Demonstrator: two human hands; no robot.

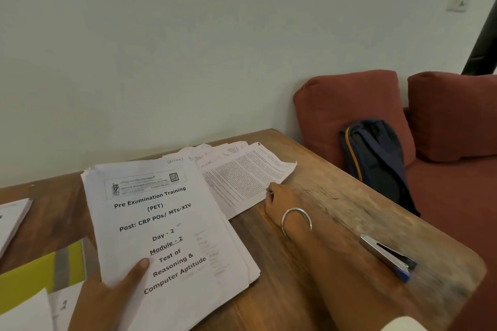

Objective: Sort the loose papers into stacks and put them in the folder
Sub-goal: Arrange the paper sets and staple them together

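My left hand (113, 290) holds a thick stack of papers (166, 223) by its near edge, thumb on the cover page that reads "Pre Examination Training". Behind it, loose printed sheets (242, 174) lie fanned on the wooden table (336, 204). My right hand (279, 197), with a metal bangle on the wrist, reaches to the near right edge of those sheets; its fingers are hidden under the paper edge. A yellow folder (29, 274) lies at the lower left with white sheets over its near part.
A stapler (387, 256) lies near the table's right edge. More papers (13, 217) sit at the far left. A red sofa with cushions (355, 113) and a dark backpack (376, 161) stand to the right; a wall runs behind the table.
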